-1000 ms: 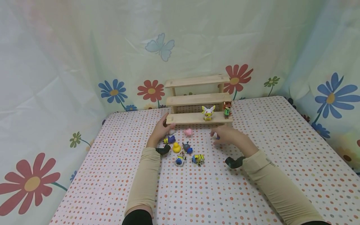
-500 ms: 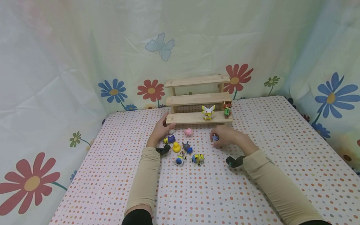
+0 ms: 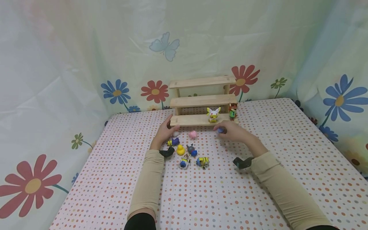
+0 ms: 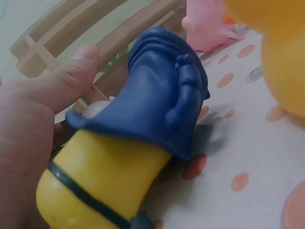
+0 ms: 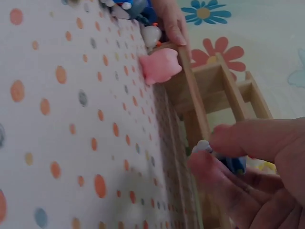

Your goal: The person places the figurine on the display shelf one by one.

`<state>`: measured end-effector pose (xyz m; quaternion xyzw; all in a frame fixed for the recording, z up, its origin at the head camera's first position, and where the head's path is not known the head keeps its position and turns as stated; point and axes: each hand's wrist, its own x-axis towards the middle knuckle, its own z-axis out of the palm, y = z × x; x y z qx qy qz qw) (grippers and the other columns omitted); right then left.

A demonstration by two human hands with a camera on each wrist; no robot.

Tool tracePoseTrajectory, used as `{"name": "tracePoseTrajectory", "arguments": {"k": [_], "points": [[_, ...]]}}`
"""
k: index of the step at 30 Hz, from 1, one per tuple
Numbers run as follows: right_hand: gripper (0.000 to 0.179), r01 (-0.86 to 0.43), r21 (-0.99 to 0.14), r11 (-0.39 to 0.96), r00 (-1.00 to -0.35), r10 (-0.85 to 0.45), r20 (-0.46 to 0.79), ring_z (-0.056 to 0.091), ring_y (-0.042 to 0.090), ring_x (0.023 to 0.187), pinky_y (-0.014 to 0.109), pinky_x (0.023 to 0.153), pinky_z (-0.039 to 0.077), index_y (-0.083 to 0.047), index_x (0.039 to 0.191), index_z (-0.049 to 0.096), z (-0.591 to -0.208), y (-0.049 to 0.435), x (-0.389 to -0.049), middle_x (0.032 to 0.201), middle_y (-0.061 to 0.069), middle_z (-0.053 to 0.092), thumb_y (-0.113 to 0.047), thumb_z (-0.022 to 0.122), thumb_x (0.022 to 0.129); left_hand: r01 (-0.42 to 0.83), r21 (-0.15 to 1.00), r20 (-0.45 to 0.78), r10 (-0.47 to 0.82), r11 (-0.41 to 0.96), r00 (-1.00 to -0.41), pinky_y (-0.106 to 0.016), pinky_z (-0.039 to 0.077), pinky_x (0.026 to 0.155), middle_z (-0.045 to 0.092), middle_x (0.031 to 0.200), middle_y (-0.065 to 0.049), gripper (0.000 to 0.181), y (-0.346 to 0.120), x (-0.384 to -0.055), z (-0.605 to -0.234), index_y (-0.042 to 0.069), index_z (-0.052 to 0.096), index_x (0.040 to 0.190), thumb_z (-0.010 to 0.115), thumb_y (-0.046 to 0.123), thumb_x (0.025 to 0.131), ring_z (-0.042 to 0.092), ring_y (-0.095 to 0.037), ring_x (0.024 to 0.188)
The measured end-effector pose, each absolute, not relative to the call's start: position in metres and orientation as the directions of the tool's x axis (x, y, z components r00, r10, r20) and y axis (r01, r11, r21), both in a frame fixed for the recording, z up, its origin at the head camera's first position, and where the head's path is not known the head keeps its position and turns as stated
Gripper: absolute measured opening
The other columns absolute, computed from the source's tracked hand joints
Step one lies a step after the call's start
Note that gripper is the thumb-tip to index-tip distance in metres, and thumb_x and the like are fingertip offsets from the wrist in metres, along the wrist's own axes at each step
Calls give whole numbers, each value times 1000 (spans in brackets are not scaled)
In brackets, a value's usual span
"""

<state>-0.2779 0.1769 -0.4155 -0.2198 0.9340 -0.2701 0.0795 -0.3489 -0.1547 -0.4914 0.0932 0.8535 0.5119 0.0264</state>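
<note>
My right hand (image 3: 233,131) pinches a small blue-and-white figure (image 3: 220,130) between thumb and fingers, just in front of the lowest step of a wooden tiered shelf (image 3: 189,120). Most of that figure is covered by the fingers in the right wrist view. At the shelf's lower left corner, my left hand (image 3: 164,134) grips the end of the bottom board. Beside this hand lies a yellow figure with a dark blue cape (image 4: 147,90). A white-and-yellow eared figure (image 3: 213,115) and a fox figure in green (image 3: 232,111) stand on the lowest step.
On the dotted tablecloth (image 3: 115,191) are a pink pig (image 3: 193,134), a yellow duck (image 3: 180,149), a grey-and-blue figure (image 3: 191,150), a blue-and-white figure (image 3: 184,164) and a yellow-and-blue figure (image 3: 203,162). A small white figure (image 5: 151,36) sits by the left hand. Flowered curtain behind.
My right hand has taken hold of the small blue-and-white figure from the cloth and moved it up and forward toward the lowest step. The left hand has stayed at the shelf's corner.
</note>
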Motion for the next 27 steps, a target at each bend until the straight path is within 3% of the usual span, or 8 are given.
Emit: {"name": "tracePoseTrajectory", "arguments": {"k": [7,12,16,22,27], "points": [[35,-342,-615,710,-915,-402,46,66,31,99,36,77,57,-2,126,58,-407,186,-282,126,19,55,-3,61,91,119,875,39,176,470,-984,-42,30,113,37,151,-8,98,-155,-348,-490,24,17,154,67,61,78,38,-24,138],[35,-261,-521,813,-965,-225,132,63,26,89,37,71,53,-4,123,59,-402,185,-281,110,17,64,-21,62,93,120,868,41,171,481,-984,-42,29,114,37,151,-8,98,-155,-347,-490,22,17,154,66,61,78,37,-25,138],[37,-198,-492,848,-970,-99,221,61,30,91,41,76,52,-2,118,59,-404,183,-280,103,19,64,-29,62,93,110,872,33,167,478,-985,-42,30,114,37,152,-8,99,-155,-347,-489,23,17,154,66,62,77,36,-24,138],[36,-195,-487,851,-936,-13,353,60,34,94,44,80,53,2,115,61,-416,181,-280,105,21,60,-25,66,91,99,880,24,166,465,-986,-42,30,114,36,152,-7,98,-154,-347,-489,25,18,154,67,61,77,36,-24,139],[35,-180,-465,867,-929,5,370,57,33,96,44,81,52,1,119,62,-425,180,-283,107,19,55,-20,66,90,100,879,21,170,466,-985,-41,30,114,36,152,-7,98,-154,-347,-489,25,17,154,67,61,77,36,-23,139]]}}
